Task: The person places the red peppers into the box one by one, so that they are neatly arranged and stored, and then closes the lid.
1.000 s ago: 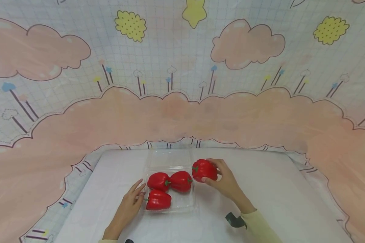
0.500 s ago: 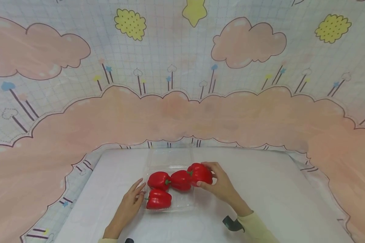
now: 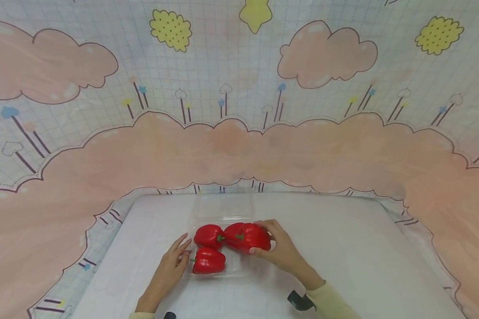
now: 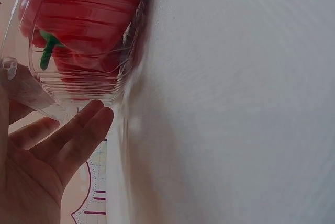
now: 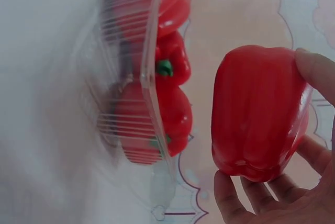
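A clear plastic clamshell box [image 3: 239, 269] lies on the white table with its lid [image 3: 223, 207] folded back. Inside it sit three red bell peppers with green stems: one at the back left [image 3: 208, 236], one at the front left [image 3: 209, 260] and one at the back right [image 3: 232, 232]. My right hand [image 3: 281, 248] grips another red bell pepper [image 5: 259, 111] between thumb and fingers, above the box's right side. That pepper partly covers the back right one. My left hand [image 3: 173, 263] has its fingers extended against the box's left wall [image 4: 78, 85].
A white table [image 3: 351, 257] spreads around the box. Behind it hangs a cloth [image 3: 239, 153] printed with clouds and stars. A dark strap piece [image 3: 300, 301] shows by the right sleeve [image 3: 331, 302].
My right hand has carried its bell pepper leftward and toward me, from beside the box to over its right side. The left hand stays where it was.
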